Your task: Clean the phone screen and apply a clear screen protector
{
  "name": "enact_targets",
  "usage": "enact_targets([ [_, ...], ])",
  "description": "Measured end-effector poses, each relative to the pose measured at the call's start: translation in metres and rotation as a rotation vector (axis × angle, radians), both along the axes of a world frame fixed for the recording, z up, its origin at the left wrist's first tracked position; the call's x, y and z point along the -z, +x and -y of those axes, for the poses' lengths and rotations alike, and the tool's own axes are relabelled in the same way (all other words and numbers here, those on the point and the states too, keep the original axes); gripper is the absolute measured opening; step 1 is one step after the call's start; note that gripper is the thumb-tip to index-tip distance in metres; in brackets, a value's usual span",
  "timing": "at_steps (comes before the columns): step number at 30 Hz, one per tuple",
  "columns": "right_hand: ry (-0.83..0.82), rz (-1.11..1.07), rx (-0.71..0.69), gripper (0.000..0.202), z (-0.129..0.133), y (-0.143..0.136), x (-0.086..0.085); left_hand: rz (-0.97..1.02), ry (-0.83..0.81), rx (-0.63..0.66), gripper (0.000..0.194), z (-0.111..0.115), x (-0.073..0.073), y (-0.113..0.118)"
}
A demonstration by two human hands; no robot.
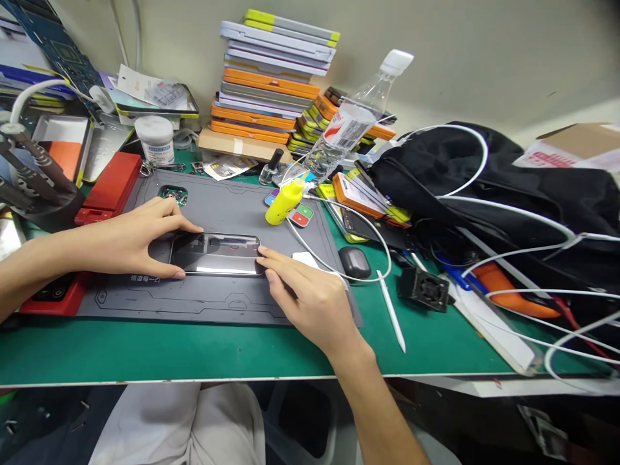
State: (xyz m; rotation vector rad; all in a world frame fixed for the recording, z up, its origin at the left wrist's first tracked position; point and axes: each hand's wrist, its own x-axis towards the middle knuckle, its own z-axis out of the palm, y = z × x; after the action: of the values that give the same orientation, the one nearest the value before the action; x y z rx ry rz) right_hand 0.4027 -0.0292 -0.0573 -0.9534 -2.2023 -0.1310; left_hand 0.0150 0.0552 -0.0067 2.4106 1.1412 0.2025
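A black smartphone (pixel 216 253) lies flat, screen up, on a grey work mat (pixel 217 200). My left hand (pixel 128 242) grips the phone's left end, thumb at the near edge and fingers over the far edge. My right hand (pixel 310 300) touches the phone's right end with its fingertips, near the lower right corner. Both hands rest on the mat.
A yellow bottle (pixel 285 202), a clear water bottle (pixel 351 123), a stack of phone boxes (pixel 271 81), a white jar (pixel 155 139) and a red case (pixel 112 184) stand behind. A black bag (pixel 508 187) with white cables, a black earbud case (pixel 354 261) and a white stylus (pixel 391 313) lie right, on the green mat (pixel 194 352).
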Motion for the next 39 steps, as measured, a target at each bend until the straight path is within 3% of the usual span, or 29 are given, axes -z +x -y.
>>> enact_targets([
  [11, -0.060, -0.034, -0.007, 0.031, 0.001, 0.000, 0.001, -0.001, -0.038, -0.028, 0.105, 0.002, 0.000, 0.002],
  [16, -0.175, -0.043, -0.005, 0.029, 0.000, 0.001, -0.001, 0.022, -0.038, -0.029, 0.105, 0.003, 0.001, 0.002],
  [21, -0.302, 0.042, -0.047, 0.036, -0.006, -0.017, -0.010, 0.043, -0.057, -0.042, 0.112, 0.001, 0.004, 0.002],
  [28, -0.341, 0.152, -0.152, 0.043, -0.015, -0.041, -0.023, 0.050, -0.064, -0.060, 0.116, -0.001, 0.004, 0.003],
  [33, -0.362, 0.193, -0.093, 0.048, -0.014, -0.033, -0.018, 0.035, -0.066, -0.059, 0.115, 0.000, 0.003, 0.004],
  [39, -0.363, 0.122, -0.026, 0.041, -0.011, -0.018, -0.012, 0.023, -0.057, -0.060, 0.111, 0.001, 0.001, 0.004],
])
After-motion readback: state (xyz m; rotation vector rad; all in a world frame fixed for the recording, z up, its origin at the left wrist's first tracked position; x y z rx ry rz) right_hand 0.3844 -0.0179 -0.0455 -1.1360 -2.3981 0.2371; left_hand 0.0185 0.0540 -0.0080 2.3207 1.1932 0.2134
